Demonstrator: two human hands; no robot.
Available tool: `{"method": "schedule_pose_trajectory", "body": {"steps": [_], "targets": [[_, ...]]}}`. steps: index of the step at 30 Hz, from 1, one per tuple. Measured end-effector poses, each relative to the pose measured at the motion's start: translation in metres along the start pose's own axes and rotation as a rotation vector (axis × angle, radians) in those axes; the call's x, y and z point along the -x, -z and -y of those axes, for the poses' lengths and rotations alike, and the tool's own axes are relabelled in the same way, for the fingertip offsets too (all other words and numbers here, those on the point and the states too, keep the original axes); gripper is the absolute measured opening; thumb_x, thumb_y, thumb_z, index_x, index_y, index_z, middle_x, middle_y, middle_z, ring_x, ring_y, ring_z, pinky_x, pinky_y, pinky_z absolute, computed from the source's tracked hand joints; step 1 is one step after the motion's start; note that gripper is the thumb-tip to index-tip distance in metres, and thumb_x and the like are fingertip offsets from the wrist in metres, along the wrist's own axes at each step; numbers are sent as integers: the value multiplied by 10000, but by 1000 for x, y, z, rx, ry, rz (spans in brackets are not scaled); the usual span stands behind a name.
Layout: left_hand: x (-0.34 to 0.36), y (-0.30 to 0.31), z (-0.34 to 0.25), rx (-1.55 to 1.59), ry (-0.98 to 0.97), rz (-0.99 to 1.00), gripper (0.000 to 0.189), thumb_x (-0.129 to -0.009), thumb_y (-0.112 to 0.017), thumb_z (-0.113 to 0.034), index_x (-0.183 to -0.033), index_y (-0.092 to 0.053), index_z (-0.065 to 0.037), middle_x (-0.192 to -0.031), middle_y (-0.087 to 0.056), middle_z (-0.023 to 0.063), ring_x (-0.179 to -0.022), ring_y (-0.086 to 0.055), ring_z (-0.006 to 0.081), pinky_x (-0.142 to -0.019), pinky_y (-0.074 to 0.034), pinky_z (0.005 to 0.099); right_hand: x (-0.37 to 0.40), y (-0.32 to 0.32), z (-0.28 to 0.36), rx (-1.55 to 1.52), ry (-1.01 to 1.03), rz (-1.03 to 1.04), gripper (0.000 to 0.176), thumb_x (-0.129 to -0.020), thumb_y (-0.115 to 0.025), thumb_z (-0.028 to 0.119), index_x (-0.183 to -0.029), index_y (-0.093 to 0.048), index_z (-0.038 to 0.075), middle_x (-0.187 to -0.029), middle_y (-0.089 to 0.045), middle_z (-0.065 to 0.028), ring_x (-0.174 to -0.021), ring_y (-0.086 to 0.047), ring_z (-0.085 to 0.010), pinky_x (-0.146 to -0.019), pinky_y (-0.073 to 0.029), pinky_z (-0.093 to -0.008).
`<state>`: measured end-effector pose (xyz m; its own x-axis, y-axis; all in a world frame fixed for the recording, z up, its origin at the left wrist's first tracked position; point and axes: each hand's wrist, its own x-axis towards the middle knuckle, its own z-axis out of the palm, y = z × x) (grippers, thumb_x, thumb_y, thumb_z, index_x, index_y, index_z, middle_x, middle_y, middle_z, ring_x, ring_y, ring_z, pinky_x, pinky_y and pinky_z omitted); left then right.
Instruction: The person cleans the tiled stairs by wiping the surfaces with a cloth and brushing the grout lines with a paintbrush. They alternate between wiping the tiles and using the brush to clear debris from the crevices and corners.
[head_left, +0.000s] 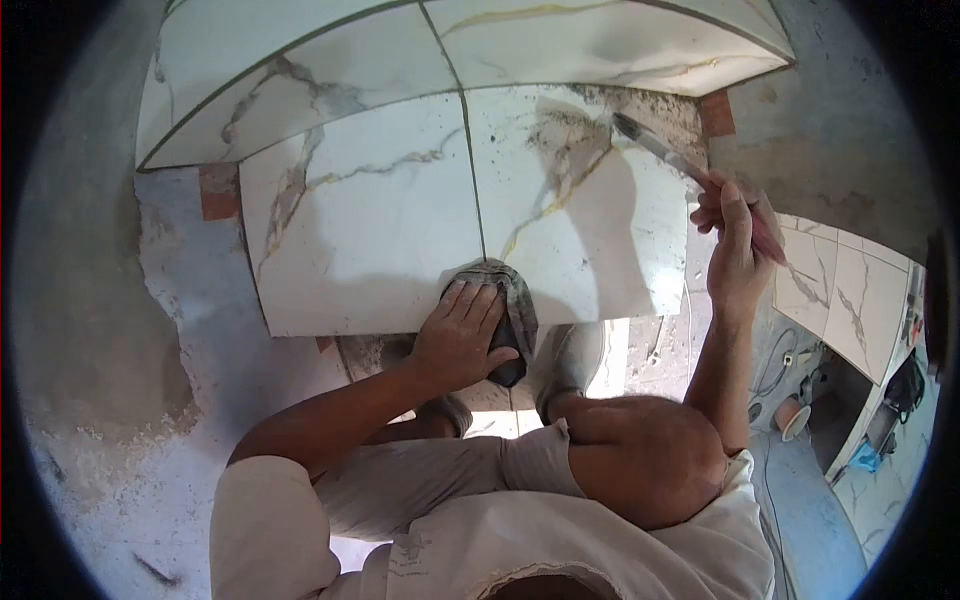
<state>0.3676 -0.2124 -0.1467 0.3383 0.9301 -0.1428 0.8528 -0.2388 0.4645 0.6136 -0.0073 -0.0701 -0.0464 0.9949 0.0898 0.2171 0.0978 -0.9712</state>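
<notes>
My right hand (738, 235) is closed round the handle of a brush (660, 148), whose dark bristles touch the marbled tile step near its back right, beside scattered dark debris (570, 130). At the front edge of the step (380, 230), my left hand (462, 335) lies with fingers spread on a dark cloth (515, 310), pressing it over the edge near the joint between two tiles. Part of the cloth hangs below that edge.
A tiled riser (350, 75) rises behind the step. Rough walls flank both sides. My knees and feet are just in front. At the right are a tiled counter (850, 280), cables and a spool (793, 418).
</notes>
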Motion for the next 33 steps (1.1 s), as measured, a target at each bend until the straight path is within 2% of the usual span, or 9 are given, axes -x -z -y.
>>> {"method": "schedule_pose_trajectory", "body": {"steps": [5, 13, 15, 17, 21, 27, 29, 31, 33], "targets": [[-81, 22, 54, -224, 211, -288, 768, -910, -530, -496, -1213, -475, 208, -1334, -425, 404, -1281, -392, 518, -1131, -211, 565, 4, -2, -5, -88, -38, 21, 243, -975, -578, 174, -1023, -655, -51, -811, -670, -106, -671, -618, -128, -597, -465, -241], [-169, 22, 56, -316, 434, -506, 727, -938, -482, -471, -1212, -499, 202, -1342, -419, 407, -1320, -364, 485, -1142, -219, 515, 2, -10, -6, -69, -40, 16, 248, -975, -579, 179, -1021, -656, -52, -789, -661, -99, -670, -619, -128, -596, -467, -238], [-173, 21, 46, -39, 144, -398, 742, -933, -484, -471, -1239, -480, 206, -1357, -419, 387, -1326, -368, 467, -1150, -223, 492, 0, -17, -6, -77, -34, 24, 249, -975, -580, 181, -1021, -657, -52, -787, -660, -98, -668, -618, -129, -595, -467, -237], [-182, 17, 28, -137, -10, -395, 759, -894, -544, -482, -1249, -485, 186, -1371, -440, 334, -1308, -396, 459, -1146, -256, 458, -5, -20, -4, -51, -26, 16, 246, -974, -580, 181, -1017, -659, -48, -793, -661, -96, -663, -615, -128, -593, -468, -236], [-167, 31, 50, -119, 329, -428, 723, -922, -497, -462, -1265, -482, 175, -1362, -438, 360, -1326, -366, 476, -1155, -213, 487, 1, -6, 5, -53, -18, -63, 247, -975, -573, 178, -996, -659, -52, -802, -668, -91, -655, -609, -119, -589, -468, -238], [-200, 17, 34, -300, 526, -535, 691, -941, -451, -440, -1222, -506, 189, -1343, -438, 392, -1309, -383, 476, -1152, -201, 501, -2, 20, -8, -74, -48, -137, 239, -978, -564, 166, -987, -663, -51, -791, -677, -86, -650, -594, -106, -585, -457, -230], [-222, 18, 10, -344, 613, -374, 668, -956, -418, -414, -1225, -504, 191, -1345, -438, 389, -1312, -383, 471, -1154, -197, 497, -2, 24, -9, -16, 14, -109, 242, -977, -567, 165, -994, -668, -55, -788, -676, -80, -650, -588, -100, -584, -452, -226], [-237, 7, -12, -331, 582, -322, 620, -960, -399, -374, -1232, -514, 171, -1339, -456, 371, -1313, -392, 450, -1153, -200, 495, -1, 27, -5, 17, 14, -105, 221, -973, -564, 134, -1001, -673, -56, -798, -673, -86, -658, -589, -97, -592, -454, -224], [-253, -9, -21, -316, 274, -507, 571, -949, -417, -341, -1214, -534, 152, -1297, -512, 336, -1311, -412, 410, -1151, -219, 476, -1, 27, -4, 2, 72, -104, 183, -960, -569, 91, -1001, -677, -51, -844, -683, -93, -675, -593, -94, -625, -475, -225]]}}
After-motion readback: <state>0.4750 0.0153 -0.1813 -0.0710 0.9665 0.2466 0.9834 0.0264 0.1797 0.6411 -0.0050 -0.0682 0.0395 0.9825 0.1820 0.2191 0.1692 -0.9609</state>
